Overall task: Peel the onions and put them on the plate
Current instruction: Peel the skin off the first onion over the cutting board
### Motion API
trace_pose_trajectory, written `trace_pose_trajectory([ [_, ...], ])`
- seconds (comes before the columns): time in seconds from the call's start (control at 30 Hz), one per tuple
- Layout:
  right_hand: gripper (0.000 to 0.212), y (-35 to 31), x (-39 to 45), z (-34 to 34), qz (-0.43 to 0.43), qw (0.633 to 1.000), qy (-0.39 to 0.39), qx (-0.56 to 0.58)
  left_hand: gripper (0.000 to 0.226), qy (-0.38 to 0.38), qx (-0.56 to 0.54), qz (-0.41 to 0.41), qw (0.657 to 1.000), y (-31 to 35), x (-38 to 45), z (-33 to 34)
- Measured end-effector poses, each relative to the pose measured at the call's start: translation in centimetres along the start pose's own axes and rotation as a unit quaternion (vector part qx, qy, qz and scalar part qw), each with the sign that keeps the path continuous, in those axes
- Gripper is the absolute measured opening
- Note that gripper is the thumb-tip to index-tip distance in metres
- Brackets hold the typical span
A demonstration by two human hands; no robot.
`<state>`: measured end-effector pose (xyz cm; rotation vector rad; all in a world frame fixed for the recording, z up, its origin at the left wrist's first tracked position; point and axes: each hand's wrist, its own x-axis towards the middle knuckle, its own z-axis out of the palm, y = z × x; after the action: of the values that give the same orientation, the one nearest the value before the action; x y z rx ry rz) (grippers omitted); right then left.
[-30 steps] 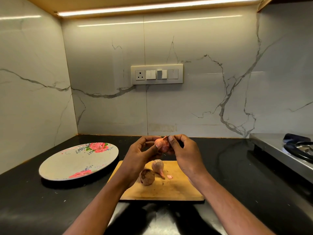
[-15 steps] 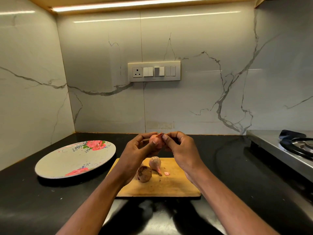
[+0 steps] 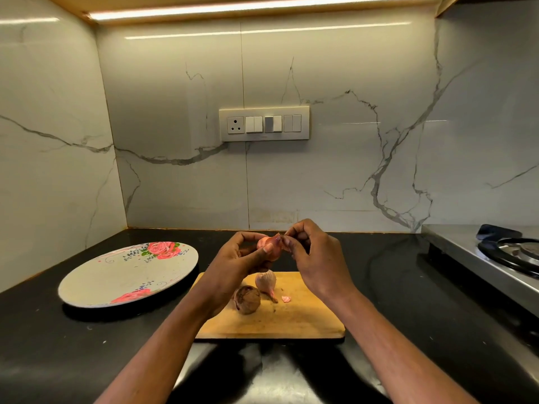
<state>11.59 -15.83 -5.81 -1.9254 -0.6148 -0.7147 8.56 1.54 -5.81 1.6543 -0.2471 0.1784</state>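
My left hand grips a small pink onion above the wooden cutting board. My right hand pinches the onion's skin at its right top end. On the board lie a pale pink onion, a dark brown onion in front of it, and a small pink skin scrap. The floral plate sits to the left on the black counter, with nothing on it.
A steel gas stove with a burner stands at the right edge. Marble walls close the back and left. A switch panel is on the back wall. The black counter runs between board and stove.
My right hand has shifted slightly right and up, pulling at the skin of the held onion. The view has tilted a little; the board, plate and other onions stay in place.
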Motion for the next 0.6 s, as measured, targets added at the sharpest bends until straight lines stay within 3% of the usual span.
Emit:
trace_pose_trajectory([
  [0.13, 0.008, 0.5, 0.0, 0.2, -0.026, 0.999, -0.007, -0.044, 0.026, -0.005, 0.007, -0.01, 1.0, 0.1, -0.2, 0.0],
  [0.23, 0.01, 1.0, 0.1, 0.2, -0.019, 0.998, -0.009, -0.055, 0.023, -0.011, 0.014, -0.007, 1.0, 0.2, -0.2, -0.1],
  [0.4, 0.02, 1.5, 0.0, 0.1, 0.002, 0.996, -0.036, -0.077, 0.026, -0.007, 0.035, 0.01, 0.999, 0.1, -0.1, 0.0],
  [0.5, 0.027, 1.4, -0.2, 0.0, -0.001, 0.993, -0.063, -0.099, 0.044, 0.008, 0.062, 0.019, 0.998, 0.0, 0.0, 0.1],
  [0.6, 0.028, 1.0, -0.1, 0.0, -0.003, 0.995, -0.086, -0.055, 0.048, 0.042, 0.049, 0.023, 0.998, 0.1, 0.1, -0.2],
])
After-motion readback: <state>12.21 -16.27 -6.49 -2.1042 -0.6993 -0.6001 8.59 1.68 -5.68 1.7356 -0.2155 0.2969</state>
